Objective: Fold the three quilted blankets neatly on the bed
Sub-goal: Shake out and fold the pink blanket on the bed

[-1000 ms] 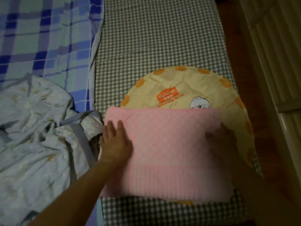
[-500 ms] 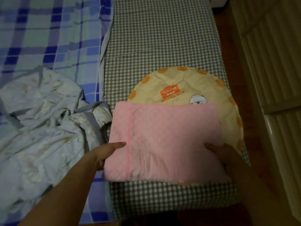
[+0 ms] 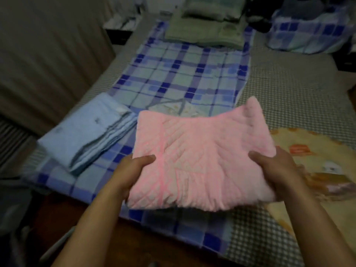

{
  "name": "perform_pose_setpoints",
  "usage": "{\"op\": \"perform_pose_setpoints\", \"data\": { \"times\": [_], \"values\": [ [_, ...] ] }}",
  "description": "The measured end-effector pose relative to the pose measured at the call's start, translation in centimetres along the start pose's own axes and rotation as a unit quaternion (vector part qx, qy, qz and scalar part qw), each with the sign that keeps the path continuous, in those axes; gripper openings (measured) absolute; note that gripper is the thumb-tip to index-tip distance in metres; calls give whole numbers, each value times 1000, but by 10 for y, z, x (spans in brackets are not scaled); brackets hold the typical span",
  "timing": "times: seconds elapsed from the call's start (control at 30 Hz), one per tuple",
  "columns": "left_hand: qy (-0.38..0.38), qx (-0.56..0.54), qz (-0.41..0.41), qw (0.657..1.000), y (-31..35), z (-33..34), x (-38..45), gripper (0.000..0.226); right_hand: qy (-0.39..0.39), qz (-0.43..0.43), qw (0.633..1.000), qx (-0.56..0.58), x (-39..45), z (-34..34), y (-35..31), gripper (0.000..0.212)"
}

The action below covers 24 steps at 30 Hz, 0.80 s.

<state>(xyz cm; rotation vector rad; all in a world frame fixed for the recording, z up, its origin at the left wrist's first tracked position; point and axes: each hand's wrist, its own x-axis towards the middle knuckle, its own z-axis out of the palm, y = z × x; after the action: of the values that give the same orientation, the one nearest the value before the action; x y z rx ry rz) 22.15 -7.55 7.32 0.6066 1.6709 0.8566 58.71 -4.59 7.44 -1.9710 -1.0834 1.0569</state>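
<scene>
Carrying step, as I judge it: the folded pink quilted blanket (image 3: 200, 160) is lifted clear above the blue plaid sheet (image 3: 179, 74). My left hand (image 3: 133, 170) and right hand (image 3: 277, 168) each clamp a near corner, thumbs on top, fingers curled beneath. A folded pale blue quilted blanket (image 3: 84, 132) lies just left. Next: lower it flat beside that one, edges squared.

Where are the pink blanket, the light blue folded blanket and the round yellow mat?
pink blanket (image 3: 200, 160): head view, quilted middle.
light blue folded blanket (image 3: 84, 132): head view, top face.
round yellow mat (image 3: 316, 143): head view, bare upper part.
</scene>
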Motion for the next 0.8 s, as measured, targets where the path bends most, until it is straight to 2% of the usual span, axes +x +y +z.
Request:
{"op": "perform_pose_setpoints", "data": {
  "times": [0.07, 0.17, 0.27, 0.37, 0.53, 0.63, 0.73, 0.8],
  "values": [
    [31, -18, -25, 999, -7, -77, 2, 50, -28, -32, 999, -18, -30, 71, -39, 20],
    [89, -57, -62, 992, -22, -174, -7, 35, -90, -60, 990, -86, -72, 167, -75, 23],
    [124, -86, -90, 984, -36, -241, -12, 32, -155, -74, 975, -143, -93, 245, -104, 31],
    [168, -113, -88, 975, -38, -287, 2, 17, -198, -114, 957, -180, -94, 311, -147, 37],
    [225, -190, -24, 955, -8, -352, 46, 38, -165, -216, 947, -172, -57, 383, -249, 43],
    [225, -255, 17, 940, 25, -381, 79, 33, -140, -255, 946, -146, -12, 420, -316, 45],
    [228, -305, 8, 924, 36, -400, 140, 36, -134, -272, 935, -182, 41, 470, -363, 51],
    [218, -315, -36, 923, 22, -409, 193, 36, -141, -241, 923, -264, 72, 505, -362, 57]
  ]
}}
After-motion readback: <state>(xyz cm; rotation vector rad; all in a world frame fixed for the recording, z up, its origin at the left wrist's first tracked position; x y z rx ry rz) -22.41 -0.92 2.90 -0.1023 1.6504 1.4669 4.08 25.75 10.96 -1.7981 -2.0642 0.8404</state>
